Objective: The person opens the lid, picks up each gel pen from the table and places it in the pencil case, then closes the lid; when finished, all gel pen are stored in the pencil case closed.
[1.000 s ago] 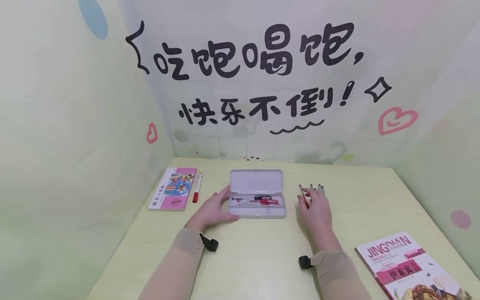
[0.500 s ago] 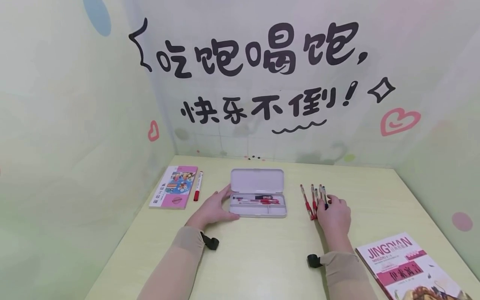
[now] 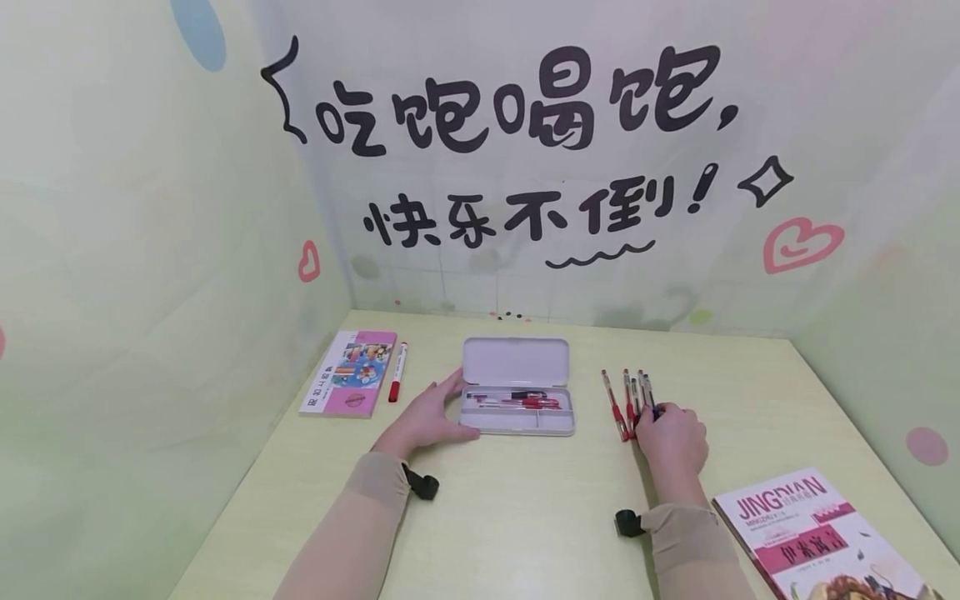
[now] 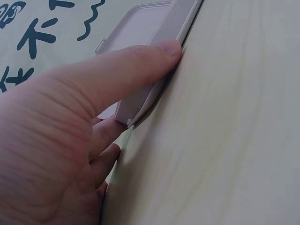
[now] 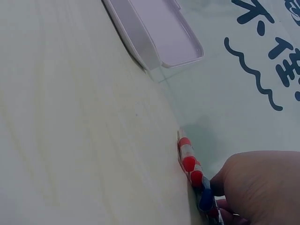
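In the head view, an open pale lilac pencil case [image 3: 517, 361] lies at mid-table. Its rear compartment holds several pens, among them a black pen [image 3: 529, 395] and a red pen [image 3: 542, 403]. My left hand [image 3: 426, 421] grips the case's left end; in the left wrist view the thumb [image 4: 161, 51] lies along its front wall. To the right, several gel pens lie side by side, a red-gripped pen [image 3: 615, 408] leftmost. My right hand [image 3: 672, 440] pinches the rightmost, a blue pen [image 5: 206, 199]. Its fingertips are partly hidden.
A pink-and-white booklet [image 3: 349, 374] and a red-capped marker [image 3: 398, 372] lie at the table's left. At the front right is a larger book [image 3: 821, 533]. A printed cloth wall [image 3: 480, 283] stands behind the table.
My right hand has moved right, from the leftmost red pen to the blue pen at the row's right end, which now tilts slightly. The left hand stays on the pencil case.
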`<state>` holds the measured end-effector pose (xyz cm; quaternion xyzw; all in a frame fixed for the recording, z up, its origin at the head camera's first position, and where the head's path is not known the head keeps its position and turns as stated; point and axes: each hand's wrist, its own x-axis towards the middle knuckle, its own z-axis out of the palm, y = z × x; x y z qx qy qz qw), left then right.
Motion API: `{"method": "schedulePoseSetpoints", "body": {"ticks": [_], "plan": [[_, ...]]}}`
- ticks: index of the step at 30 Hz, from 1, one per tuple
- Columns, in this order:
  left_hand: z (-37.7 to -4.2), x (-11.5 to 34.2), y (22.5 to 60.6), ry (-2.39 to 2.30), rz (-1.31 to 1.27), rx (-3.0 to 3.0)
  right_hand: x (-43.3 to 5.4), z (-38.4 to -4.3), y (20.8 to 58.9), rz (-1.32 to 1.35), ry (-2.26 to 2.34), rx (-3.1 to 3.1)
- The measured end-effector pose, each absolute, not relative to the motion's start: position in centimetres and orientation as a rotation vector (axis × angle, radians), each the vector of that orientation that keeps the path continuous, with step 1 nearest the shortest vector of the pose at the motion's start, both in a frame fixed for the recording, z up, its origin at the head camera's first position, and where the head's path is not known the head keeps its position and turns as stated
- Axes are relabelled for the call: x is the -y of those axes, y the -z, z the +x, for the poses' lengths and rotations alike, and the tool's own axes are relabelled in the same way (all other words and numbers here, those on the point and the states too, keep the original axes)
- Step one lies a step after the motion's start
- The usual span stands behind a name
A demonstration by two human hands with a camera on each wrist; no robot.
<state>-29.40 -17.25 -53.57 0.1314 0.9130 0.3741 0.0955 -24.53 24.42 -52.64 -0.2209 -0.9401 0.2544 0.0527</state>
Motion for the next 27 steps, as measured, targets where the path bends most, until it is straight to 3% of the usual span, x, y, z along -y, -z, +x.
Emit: {"method": "schedulePoseSetpoints", "body": {"ticks": [27], "plan": [[-29.62,17.32,53.78,-1.111,0.397,-2.708,-24.62,-24.2,52.32,-0.69,-0.973,2.734]]}}
